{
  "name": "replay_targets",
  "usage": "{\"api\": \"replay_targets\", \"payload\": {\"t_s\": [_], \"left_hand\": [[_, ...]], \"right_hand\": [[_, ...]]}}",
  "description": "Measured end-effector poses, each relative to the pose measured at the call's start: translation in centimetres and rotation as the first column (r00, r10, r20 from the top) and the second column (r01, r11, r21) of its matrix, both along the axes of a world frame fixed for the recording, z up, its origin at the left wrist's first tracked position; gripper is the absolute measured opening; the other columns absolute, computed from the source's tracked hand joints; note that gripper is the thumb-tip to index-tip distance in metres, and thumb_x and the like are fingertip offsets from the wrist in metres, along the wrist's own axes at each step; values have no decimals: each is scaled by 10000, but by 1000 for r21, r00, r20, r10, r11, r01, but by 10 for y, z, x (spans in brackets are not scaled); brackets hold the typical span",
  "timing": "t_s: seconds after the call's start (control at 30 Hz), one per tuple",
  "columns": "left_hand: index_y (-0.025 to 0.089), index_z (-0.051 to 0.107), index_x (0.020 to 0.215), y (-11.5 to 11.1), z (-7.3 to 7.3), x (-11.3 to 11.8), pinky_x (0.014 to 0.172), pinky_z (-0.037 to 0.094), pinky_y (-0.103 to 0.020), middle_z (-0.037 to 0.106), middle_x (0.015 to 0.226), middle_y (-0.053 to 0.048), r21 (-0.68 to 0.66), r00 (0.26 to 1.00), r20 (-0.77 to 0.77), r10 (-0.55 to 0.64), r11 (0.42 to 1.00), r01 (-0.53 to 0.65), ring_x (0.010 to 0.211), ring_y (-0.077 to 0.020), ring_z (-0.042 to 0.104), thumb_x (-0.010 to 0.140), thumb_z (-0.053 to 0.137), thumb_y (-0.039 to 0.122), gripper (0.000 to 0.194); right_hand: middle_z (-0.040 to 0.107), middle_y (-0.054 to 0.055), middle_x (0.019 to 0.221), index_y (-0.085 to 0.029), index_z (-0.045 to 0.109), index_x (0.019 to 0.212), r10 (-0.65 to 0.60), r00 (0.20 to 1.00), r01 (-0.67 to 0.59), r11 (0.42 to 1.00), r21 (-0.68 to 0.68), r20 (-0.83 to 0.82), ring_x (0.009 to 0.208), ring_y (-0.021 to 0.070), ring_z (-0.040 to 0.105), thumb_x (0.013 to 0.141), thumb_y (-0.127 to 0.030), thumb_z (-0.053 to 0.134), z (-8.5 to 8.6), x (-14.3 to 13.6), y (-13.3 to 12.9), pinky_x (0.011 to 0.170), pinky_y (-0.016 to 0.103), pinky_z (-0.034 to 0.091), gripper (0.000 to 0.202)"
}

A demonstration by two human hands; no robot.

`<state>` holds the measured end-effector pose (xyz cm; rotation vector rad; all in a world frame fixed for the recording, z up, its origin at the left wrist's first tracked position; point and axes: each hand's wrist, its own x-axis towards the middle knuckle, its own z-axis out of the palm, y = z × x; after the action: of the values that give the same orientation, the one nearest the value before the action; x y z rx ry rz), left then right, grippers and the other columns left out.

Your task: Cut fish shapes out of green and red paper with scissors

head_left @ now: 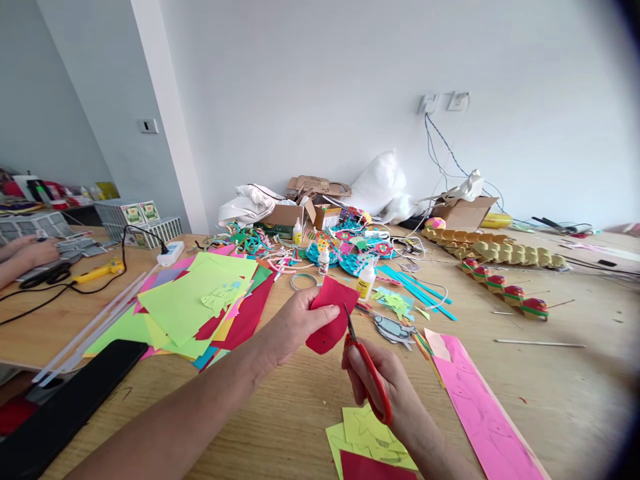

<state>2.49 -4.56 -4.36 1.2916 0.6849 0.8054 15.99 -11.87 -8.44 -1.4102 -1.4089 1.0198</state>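
Note:
My left hand [295,321] pinches a piece of red paper [327,331] by its left side and holds it above the table. With fingers in the loops, my right hand [383,380] grips red-handled scissors [376,383]. Their blades point up and meet the right edge of the red paper; how far apart they are is hard to tell. Below my right hand lie yellow paper sheets [357,427] with pencil drawings, partly covered by a dark red sheet [375,467]. A grey paper fish [394,329] rests just beyond the scissors.
Coloured paper sheets [180,300] are heaped at left beside a black phone-like slab [75,413]. Glue bottles [367,280] stand ahead. Pink paper [480,407] and egg-carton pieces [514,293] lie right. Another person's hands [37,255] are at far left, near a yellow glue gun [97,271].

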Motion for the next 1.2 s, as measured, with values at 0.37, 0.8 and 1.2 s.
{"api": "replay_targets", "payload": {"t_s": [0.37, 0.8, 1.2], "left_hand": [[137, 579, 846, 0, 3, -2, 563, 357, -216, 589, 687, 6, -19, 1000, 13, -26, 999, 26, 581, -92, 508, 647, 687, 361, 318], [143, 633, 840, 22, 7, -20, 591, 392, -212, 649, 740, -14, 83, 986, -64, -154, 984, 159, 621, -95, 559, 728, 648, 323, 212], [126, 654, 775, 21, 9, -18, 516, 406, -193, 659, 653, -18, -84, 989, -21, -146, 986, 144, 531, -87, 560, 638, 717, 276, 212]], "right_hand": [[386, -77, 366, -201, 433, 582, -15, 1000, 16, 1000, -2, 27, 326, 71, 351, 768, -522, 398, 2, 0, 0, 360, 190, 248, 372], [377, -72, 392, -213, 383, 571, 60, 987, -63, 998, 14, 147, 335, 72, 362, 804, -502, 367, -6, 2, 4, 347, 183, 250, 371], [400, -64, 398, -203, 417, 587, 76, 991, -75, 997, -10, 109, 349, 81, 374, 810, -488, 359, -6, -1, 2, 380, 198, 271, 367]]}}
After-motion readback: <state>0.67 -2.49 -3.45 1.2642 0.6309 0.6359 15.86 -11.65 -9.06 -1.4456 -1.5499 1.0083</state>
